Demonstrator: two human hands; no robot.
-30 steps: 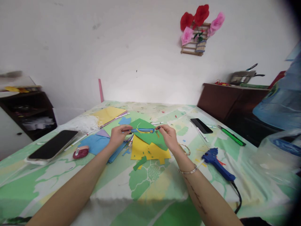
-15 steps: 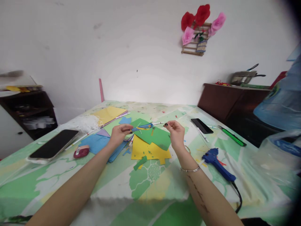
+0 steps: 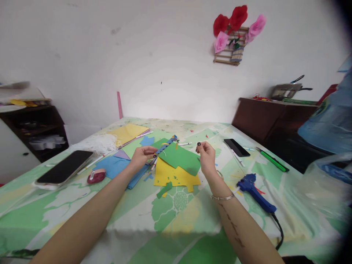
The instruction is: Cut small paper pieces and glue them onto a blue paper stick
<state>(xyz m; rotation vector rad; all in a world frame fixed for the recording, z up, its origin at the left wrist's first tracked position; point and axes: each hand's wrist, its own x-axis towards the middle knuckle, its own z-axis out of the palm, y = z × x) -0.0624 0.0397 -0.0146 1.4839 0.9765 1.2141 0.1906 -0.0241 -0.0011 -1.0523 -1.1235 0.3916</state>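
A narrow blue strip [image 3: 166, 145] with small yellow and coloured bits is pinched at its near end by my left hand [image 3: 143, 157]. It slants up and away to the right, over green paper [image 3: 180, 158]. My right hand [image 3: 206, 156] is raised to the right of that paper, thumb and fingers pressed together; anything between them is too small to make out. Yellow paper [image 3: 170, 175] with green scraps lies under the green sheet. Blue sheets [image 3: 108, 167] are beside my left wrist.
A blue glue gun [image 3: 255, 192], a green cutter [image 3: 272, 160] and a black phone [image 3: 237, 147] lie at the right. To the left are a larger phone [image 3: 64, 168], a dark red item [image 3: 96, 176] and white strings [image 3: 100, 143].
The blue strip's far end has swung up and away, so it slants more steeply. My right hand has shifted slightly right. The view has moved a little.
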